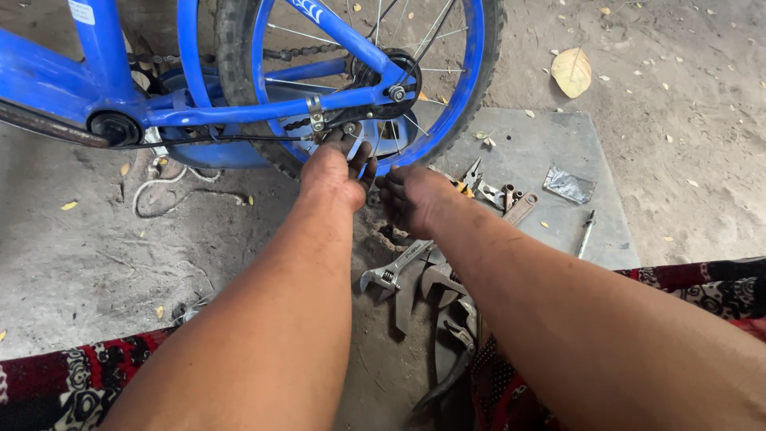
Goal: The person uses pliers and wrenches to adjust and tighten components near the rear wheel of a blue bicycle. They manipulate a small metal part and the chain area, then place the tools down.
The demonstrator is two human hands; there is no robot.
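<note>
A blue bicycle (72,84) stands on the dirt ground, its rear wheel (471,80) and hub (396,92) at the top centre. My left hand (333,172) reaches up under the chain stay and touches a small metal part by the brake clamp (317,114). My right hand (411,195) is right beside it, fingers curled near the same spot, just under the tyre. What the fingers hold is hidden. An adjustable wrench (395,270) lies on the ground below my right forearm.
A grey slab (550,148) bears pliers (477,177), a small spanner (520,209), a screwdriver (586,231) and a crumpled foil packet (568,185). More wrenches (451,331) lie near my knees. A dry leaf (571,72) and a white cord (159,187) lie on the dirt.
</note>
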